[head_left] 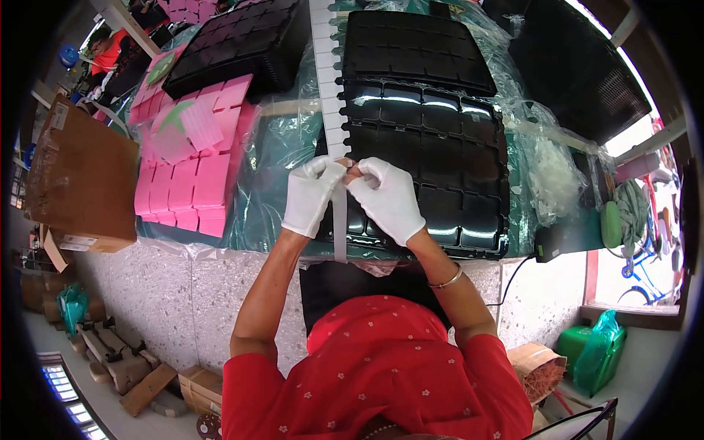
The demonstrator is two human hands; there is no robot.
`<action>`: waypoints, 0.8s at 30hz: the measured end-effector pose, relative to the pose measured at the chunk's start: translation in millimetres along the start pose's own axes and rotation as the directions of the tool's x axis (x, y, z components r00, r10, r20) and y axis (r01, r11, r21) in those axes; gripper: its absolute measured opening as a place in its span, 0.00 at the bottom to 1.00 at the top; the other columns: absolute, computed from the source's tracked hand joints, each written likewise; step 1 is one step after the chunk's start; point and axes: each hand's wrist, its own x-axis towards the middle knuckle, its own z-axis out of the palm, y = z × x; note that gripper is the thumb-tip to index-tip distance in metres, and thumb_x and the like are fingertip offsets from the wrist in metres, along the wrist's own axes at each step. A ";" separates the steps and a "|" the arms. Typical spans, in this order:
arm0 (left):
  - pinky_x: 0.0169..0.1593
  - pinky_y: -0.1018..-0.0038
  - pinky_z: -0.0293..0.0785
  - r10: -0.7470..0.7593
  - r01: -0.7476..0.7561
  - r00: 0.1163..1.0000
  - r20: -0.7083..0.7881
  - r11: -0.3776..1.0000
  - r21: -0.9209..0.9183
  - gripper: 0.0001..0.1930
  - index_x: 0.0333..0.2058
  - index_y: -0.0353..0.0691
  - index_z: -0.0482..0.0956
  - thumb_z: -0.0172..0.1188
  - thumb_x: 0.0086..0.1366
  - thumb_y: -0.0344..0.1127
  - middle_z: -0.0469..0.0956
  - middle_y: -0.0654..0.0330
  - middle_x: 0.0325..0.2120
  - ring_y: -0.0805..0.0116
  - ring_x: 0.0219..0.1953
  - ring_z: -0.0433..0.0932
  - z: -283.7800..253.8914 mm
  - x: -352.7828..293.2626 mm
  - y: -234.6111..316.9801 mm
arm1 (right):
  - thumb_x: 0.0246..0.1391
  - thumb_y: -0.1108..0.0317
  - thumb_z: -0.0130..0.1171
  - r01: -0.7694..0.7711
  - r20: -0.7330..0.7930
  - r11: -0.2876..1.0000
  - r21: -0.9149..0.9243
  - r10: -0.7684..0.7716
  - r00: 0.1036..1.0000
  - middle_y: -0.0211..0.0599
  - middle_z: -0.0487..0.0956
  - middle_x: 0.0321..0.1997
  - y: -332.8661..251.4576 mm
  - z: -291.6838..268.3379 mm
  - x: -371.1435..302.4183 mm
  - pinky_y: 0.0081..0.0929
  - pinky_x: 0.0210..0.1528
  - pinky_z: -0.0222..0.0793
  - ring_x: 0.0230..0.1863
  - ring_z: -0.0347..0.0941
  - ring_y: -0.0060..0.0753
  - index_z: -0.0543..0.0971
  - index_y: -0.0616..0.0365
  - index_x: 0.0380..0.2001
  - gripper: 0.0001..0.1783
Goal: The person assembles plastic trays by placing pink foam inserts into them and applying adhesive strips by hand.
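Note:
Both my hands wear white gloves with bare fingertips and meet above the near part of the table. My left hand (308, 192) is closed in a pinch at the near end of a long white segmented strip (326, 81). My right hand (386, 196) pinches at the same spot, its fingertips touching or nearly touching the left ones. From between them a narrow whitish band (339, 227) hangs down to the table's front edge. Whatever lies between the fingertips is too small to make out. Beneath and beside my right hand lies a glossy black compartment tray (455, 158).
Another black tray (418, 51) lies beyond. Pink slotted sheets (187, 180) are piled at the left, near a stack of black trays (242, 44) and a cardboard box (84, 172). Crumpled clear plastic (550, 169) sits at the right. A person in orange (108, 55) is far left.

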 end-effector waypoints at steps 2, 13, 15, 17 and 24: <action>0.29 0.83 0.67 -0.033 0.035 0.999 0.036 0.999 -0.031 0.13 0.39 0.32 0.83 0.56 0.64 0.35 0.80 0.64 0.24 0.81 0.26 0.73 -1.3 1.4 -6.8 | 0.53 0.66 0.65 0.068 -0.076 0.998 -0.002 -0.068 0.995 0.34 0.80 0.31 3.6 1.0 -3.5 0.20 0.33 0.71 0.28 0.74 0.16 0.79 0.64 0.34 0.12; 0.43 0.72 0.74 0.125 -0.115 0.992 -0.031 0.970 0.213 0.16 0.46 0.29 0.78 0.58 0.64 0.35 0.81 0.56 0.36 0.67 0.37 0.77 2.9 37.6 -21.8 | 0.48 0.76 0.61 0.313 -0.352 0.924 -0.221 -0.375 0.858 0.34 0.76 0.27 0.5 -66.1 -45.0 0.25 0.36 0.69 0.31 0.76 0.31 0.76 0.59 0.26 0.03; 0.56 0.67 0.69 0.412 -0.263 0.905 -0.109 0.741 0.618 0.24 0.54 0.28 0.72 0.62 0.61 0.34 0.76 0.50 0.47 0.56 0.49 0.75 -11.3 47.6 -26.0 | 0.51 0.75 0.58 0.073 -0.329 0.997 -0.006 -0.071 0.942 0.32 0.76 0.27 -0.1 -120.7 -59.6 0.20 0.38 0.68 0.33 0.75 0.22 0.78 0.62 0.28 0.02; 0.61 0.64 0.63 0.632 -0.333 0.771 -0.073 0.498 0.801 0.29 0.56 0.28 0.67 0.64 0.58 0.32 0.69 0.45 0.55 0.49 0.57 0.69 -4.5 43.2 -19.2 | 0.53 0.74 0.59 -0.081 -0.308 0.997 -0.014 0.073 0.949 0.30 0.77 0.28 16.8 -170.2 -72.0 0.17 0.39 0.67 0.33 0.72 0.17 0.78 0.65 0.30 0.05; 0.58 0.55 0.64 0.863 -0.797 0.429 0.266 0.222 0.562 0.31 0.53 0.32 0.71 0.63 0.45 0.21 0.69 0.45 0.53 0.43 0.55 0.69 56.4 -0.1 7.4 | 0.55 0.74 0.60 -0.339 -0.182 0.933 -0.121 0.315 0.931 0.30 0.76 0.30 45.9 -202.9 -100.0 0.21 0.36 0.66 0.33 0.72 0.20 0.79 0.65 0.28 0.04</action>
